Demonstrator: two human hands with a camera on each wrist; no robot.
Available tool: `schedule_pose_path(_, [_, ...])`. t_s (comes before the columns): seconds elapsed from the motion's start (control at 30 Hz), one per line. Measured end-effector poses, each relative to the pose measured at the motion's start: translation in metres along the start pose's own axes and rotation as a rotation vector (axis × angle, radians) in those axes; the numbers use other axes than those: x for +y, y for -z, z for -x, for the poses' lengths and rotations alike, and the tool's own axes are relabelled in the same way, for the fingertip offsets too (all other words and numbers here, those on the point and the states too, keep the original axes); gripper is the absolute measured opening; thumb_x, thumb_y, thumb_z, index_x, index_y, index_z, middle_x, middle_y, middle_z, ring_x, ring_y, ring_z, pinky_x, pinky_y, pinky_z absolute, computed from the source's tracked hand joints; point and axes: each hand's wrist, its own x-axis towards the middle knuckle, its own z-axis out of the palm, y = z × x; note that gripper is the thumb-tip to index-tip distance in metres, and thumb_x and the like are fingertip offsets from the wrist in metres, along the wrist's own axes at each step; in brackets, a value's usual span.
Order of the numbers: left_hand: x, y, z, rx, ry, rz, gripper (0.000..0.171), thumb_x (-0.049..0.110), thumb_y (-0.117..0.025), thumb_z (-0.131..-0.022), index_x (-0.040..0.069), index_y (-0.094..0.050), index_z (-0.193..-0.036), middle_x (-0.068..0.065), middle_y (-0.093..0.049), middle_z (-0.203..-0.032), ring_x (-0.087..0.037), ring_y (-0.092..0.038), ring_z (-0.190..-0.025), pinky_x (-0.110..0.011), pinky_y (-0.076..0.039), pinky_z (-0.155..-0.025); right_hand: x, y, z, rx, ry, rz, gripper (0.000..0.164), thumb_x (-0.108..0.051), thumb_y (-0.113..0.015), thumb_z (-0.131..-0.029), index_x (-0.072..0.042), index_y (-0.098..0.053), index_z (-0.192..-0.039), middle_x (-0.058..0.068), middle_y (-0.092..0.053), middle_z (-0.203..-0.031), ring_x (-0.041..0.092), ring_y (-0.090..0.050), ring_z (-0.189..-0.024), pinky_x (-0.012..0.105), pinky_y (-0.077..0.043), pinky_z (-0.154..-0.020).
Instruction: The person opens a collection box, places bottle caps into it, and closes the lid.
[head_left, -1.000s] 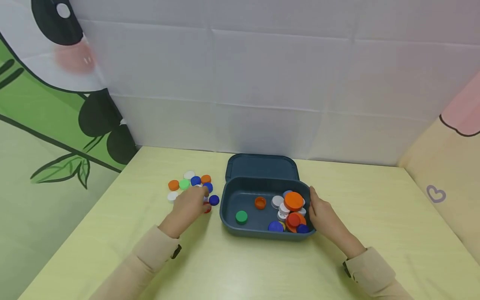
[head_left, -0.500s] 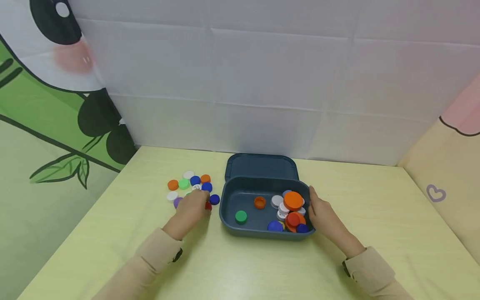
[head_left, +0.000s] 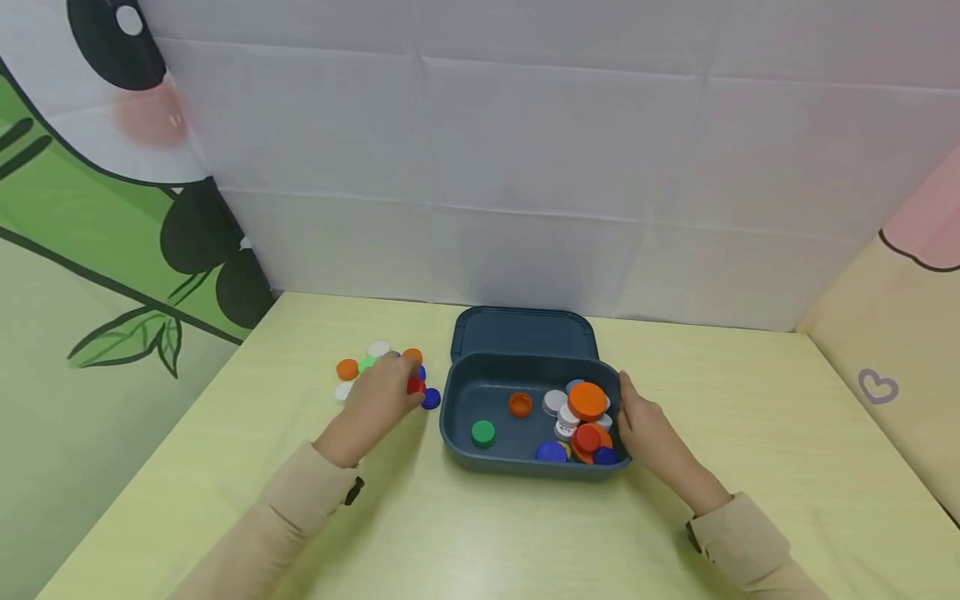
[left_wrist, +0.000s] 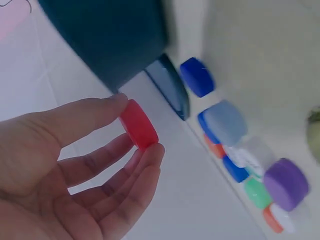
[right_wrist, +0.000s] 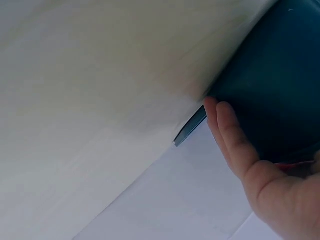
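Note:
My left hand pinches a red bottle cap between thumb and fingertips, beside a group of loose caps on the table. A blue cap lies just right of the hand, and a purple cap shows in the left wrist view. The dark teal box holds a green cap, an orange cap and a pile of mixed caps at its right end. Against its right outer wall rests my right hand, fingers extended; its thumb is mostly hidden.
Behind the box lies its teal lid. Orange and white caps lie on the pale yellow table left of the box. A white sheet hangs along the back edge.
My left hand reached the red cap at the near edge of the group, then lifted it slightly and moved away from me over the other caps. My right hand stays at the box.

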Motion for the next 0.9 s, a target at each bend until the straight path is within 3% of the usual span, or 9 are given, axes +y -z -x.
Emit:
schedule_pose_path(0.13, [0.013, 0.011, 0.000, 0.040, -0.033, 0.059, 0.025, 0.017, -0.070, -0.078, 0.001, -0.060, -0.095, -0.012, -0.057, -0.084, -0.022, -0.053, -0.073, -0.029, -0.050, -0.060, 0.001, 0.001, -0.001, -0.008, -0.012, -0.001, 0.053, 0.001, -0.043, -0.089, 0.017, -0.022, -0.135, 0.030, -0.058, -0.101, 0.025, -0.055, -0.078, 0.043, -0.052, -0.075])
schedule_pose_path(0.3, [0.038, 0.016, -0.002, 0.003, -0.039, 0.072, 0.031, 0.021, -0.071, -0.078, 0.005, -0.060, -0.102, -0.012, -0.057, -0.093, -0.022, -0.055, -0.079, -0.030, -0.052, -0.064, 0.001, 0.001, -0.001, -0.015, -0.016, 0.001, 0.053, 0.001, -0.043, -0.089, 0.017, -0.022, -0.135, 0.027, -0.059, -0.094, 0.025, -0.055, -0.076, 0.040, -0.052, -0.071])
schedule_pose_path(0.5, [0.060, -0.001, -0.008, -0.072, -0.089, 0.045, 0.031, 0.024, -0.072, -0.078, 0.008, -0.059, -0.102, -0.009, -0.057, -0.093, -0.020, -0.053, -0.079, -0.029, -0.052, -0.065, 0.000, 0.002, 0.000, -0.010, -0.011, -0.002, 0.053, 0.001, -0.042, -0.089, 0.018, -0.022, -0.135, 0.032, -0.057, -0.103, 0.026, -0.056, -0.079, 0.040, -0.052, -0.071])
schedule_pose_path(0.57, [0.063, -0.008, -0.011, -0.101, -0.110, 0.042, 0.030, 0.023, -0.072, -0.078, 0.008, -0.059, -0.102, -0.008, -0.056, -0.092, -0.019, -0.052, -0.078, -0.027, -0.051, -0.064, 0.000, 0.002, 0.000, -0.008, -0.008, 0.002, 0.052, 0.001, -0.042, -0.089, 0.018, -0.022, -0.135, 0.035, -0.055, -0.110, 0.027, -0.057, -0.082, 0.042, -0.052, -0.073])
schedule_pose_path(0.77, [0.068, -0.024, -0.018, -0.180, -0.172, 0.021, 0.024, 0.019, -0.071, -0.079, 0.008, -0.060, -0.096, -0.006, -0.052, -0.084, -0.016, -0.050, -0.070, -0.023, -0.048, -0.060, -0.001, 0.002, 0.000, -0.021, -0.020, -0.001, 0.053, 0.001, -0.042, -0.090, 0.018, -0.021, -0.135, 0.035, -0.054, -0.110, 0.026, -0.057, -0.079, 0.038, -0.052, -0.069])
schedule_pose_path(0.9, [0.071, -0.031, -0.020, -0.195, -0.201, -0.042, 0.018, 0.016, -0.069, -0.080, 0.007, -0.059, -0.093, -0.006, -0.051, -0.081, -0.017, -0.049, -0.066, -0.024, -0.046, -0.057, 0.000, 0.000, 0.000, -0.025, -0.027, -0.002, 0.053, 0.000, -0.041, -0.091, 0.017, -0.020, -0.136, 0.037, -0.051, -0.117, 0.031, -0.060, -0.087, 0.042, -0.052, -0.076])
